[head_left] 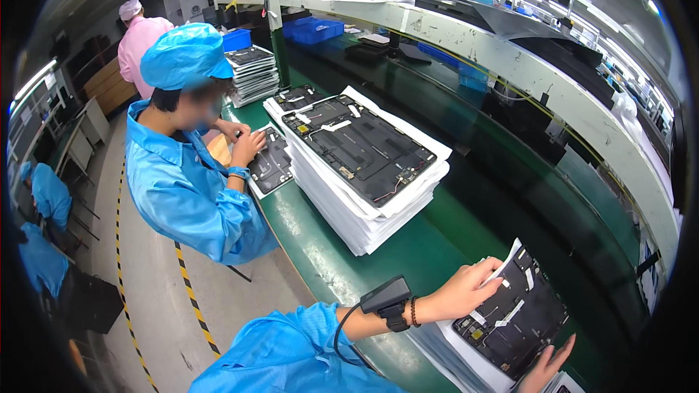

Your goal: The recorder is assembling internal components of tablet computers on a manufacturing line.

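Note:
A black flat electronics panel (513, 320), with a dark battery area, small white labels and thin cables, lies over a white sheet at the lower right. My left hand (466, 291) grips its upper left edge, fingers over the rim and the sheet's border. At the panel's lower right edge is my right hand (550, 367), its thumb and fingers spread; it looks to be touching the edge, and its lower part is cut off by the picture. Under the panel shows a stack of white sheets (455, 364). A black device (386, 295) is strapped to my left wrist.
Ahead stands a tall stack of panels (364, 145) interleaved with white sheets on the green table (320, 247). Left of it, a co-worker in blue (189, 167) handles another panel (271, 164). A further stack (251, 76) stands behind. A pale metal beam (466, 40) runs along the far side.

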The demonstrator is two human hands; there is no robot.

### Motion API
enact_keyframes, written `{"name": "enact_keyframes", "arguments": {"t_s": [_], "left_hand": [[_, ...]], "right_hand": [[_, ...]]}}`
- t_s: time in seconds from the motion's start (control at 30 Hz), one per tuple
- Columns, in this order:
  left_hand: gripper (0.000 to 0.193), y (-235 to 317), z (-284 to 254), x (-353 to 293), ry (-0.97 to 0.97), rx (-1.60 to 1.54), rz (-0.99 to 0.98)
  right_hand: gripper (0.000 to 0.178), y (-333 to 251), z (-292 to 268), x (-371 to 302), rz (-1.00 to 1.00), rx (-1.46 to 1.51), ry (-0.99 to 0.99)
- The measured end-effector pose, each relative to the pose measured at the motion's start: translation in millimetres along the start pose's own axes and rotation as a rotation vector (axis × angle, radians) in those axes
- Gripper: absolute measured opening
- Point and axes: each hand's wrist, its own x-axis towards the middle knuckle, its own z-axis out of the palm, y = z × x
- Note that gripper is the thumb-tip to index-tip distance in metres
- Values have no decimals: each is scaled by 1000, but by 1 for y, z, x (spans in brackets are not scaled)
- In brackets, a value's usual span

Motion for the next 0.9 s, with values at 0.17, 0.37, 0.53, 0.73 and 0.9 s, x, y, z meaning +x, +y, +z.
{"name": "enact_keyframes", "arguments": {"t_s": [0.17,0.37,0.53,0.73,0.9], "left_hand": [[30,11,-13,-26,-17,-396,7],[20,25,-50,-68,320,-322,21],[27,27,-61,-86,322,-422,-99],[27,20,-65,-100,285,-492,-105],[35,22,-68,-110,262,-539,-162]], "right_hand": [[59,23,-40,4,292,800,-59],[53,125,-59,-18,-108,421,-44],[50,17,-28,-23,170,817,-488],[42,1,-13,-29,277,638,-344],[43,4,-9,-25,292,640,-417]]}}
